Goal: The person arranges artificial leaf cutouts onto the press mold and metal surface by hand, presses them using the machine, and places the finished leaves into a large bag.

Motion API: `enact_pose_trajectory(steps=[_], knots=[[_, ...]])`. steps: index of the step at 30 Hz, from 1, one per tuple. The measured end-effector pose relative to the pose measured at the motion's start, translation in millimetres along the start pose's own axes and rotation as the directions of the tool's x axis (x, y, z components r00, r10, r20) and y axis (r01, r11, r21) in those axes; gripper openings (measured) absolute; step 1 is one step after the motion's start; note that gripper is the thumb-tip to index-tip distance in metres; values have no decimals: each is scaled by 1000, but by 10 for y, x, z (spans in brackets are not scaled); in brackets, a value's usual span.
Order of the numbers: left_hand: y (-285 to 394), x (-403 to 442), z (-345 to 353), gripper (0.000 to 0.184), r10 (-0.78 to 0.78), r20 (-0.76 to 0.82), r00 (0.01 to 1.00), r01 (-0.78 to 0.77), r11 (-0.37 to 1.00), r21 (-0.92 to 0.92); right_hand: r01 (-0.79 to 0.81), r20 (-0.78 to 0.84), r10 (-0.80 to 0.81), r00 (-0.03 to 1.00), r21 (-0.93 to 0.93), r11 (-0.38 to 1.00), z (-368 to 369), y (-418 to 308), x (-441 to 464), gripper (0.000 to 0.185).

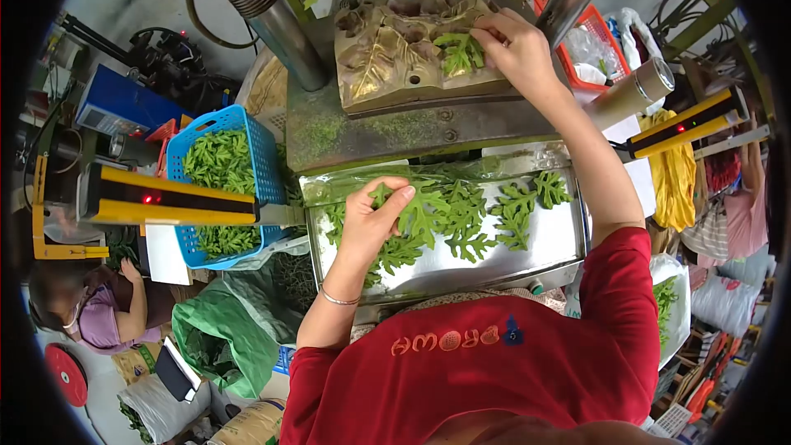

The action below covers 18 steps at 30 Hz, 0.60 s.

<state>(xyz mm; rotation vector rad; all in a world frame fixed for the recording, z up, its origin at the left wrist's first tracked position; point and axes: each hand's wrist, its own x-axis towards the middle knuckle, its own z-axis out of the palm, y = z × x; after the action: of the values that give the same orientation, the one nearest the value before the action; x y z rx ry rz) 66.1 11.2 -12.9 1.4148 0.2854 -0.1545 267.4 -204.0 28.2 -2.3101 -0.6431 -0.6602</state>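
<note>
My right hand (521, 45) reaches over a metal leaf-shaped mould (383, 62), its fingers pinched at the edge of a green lobed artificial leaf (459, 53) lying on the mould's right part. Below, my left hand (372, 218) is closed, thumb against fingers, on another green leaf (422, 213) above a shiny metal tray (404, 282). More lobed leaves (515, 213) are spread over the tray, some overlapping under my left hand. The mould's left part shows bare golden vein relief.
Steel columns (284, 41) flank the mould on the press. Yellow-black sensor bars (169, 196) (690, 124) stand at both sides. A blue basket (268, 169) of leaves is at left, a red basket (587, 29) at upper right. Another person (107, 305) sits at lower left near a green sack (235, 321).
</note>
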Motion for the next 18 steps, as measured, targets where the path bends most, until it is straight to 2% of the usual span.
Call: enact_pose_trajectory(steps=[2,4,6,12,14,16,17,18], knots=[[-16,49,-5,9,-12,-3,1000,12,1000,1,0,8,-1,1000,27,1000,-66,-49,5,18],[-29,80,0,9,-15,4,1000,16,1000,-14,-149,126,123,984,220,964,-195,-187,1,18],[-29,86,3,9,-9,5,1000,9,1000,-29,-299,257,209,944,387,872,-324,-325,48,18],[19,-66,37,9,40,51,998,-39,999,-10,-353,392,179,903,436,828,-689,-549,174,18],[9,-142,72,9,55,75,996,-54,998,-17,-193,327,113,938,224,955,-506,-306,234,17],[-3,-213,79,10,71,86,994,-69,997,-25,-22,285,23,958,-6,1000,-294,-130,244,16],[-8,-241,73,10,79,77,994,-77,997,-24,-13,282,12,959,1,1000,-223,-111,202,16],[-16,-264,65,10,80,76,994,-79,997,-24,42,197,-28,980,-68,997,-147,-88,156,16]])
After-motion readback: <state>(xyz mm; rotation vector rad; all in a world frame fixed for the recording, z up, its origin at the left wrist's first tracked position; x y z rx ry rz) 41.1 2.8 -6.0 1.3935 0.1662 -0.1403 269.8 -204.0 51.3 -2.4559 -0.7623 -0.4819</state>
